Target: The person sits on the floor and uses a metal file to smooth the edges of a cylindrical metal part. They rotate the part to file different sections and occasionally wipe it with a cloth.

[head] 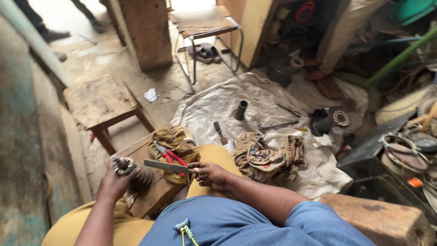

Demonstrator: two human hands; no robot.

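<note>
My left hand (114,184) grips a grey metal motor rotor (129,169) with a shaft and ribbed core, held over the wooden bench (152,196) in front of me. My right hand (213,175) holds a flat metal blade (167,166) by one end, its tip pointing left toward the rotor. Just behind the blade lie red-handled pliers (170,157) on a brown rag (175,141) on the bench.
A white sheet (214,107) on the floor carries a short metal tube (241,110), a small tool (220,132), a patterned cloth (268,152) and a round bearing part (340,117). A wooden stool (102,102) stands left, a metal-legged chair (207,27) behind. Another person's legs (339,36) are at the back right.
</note>
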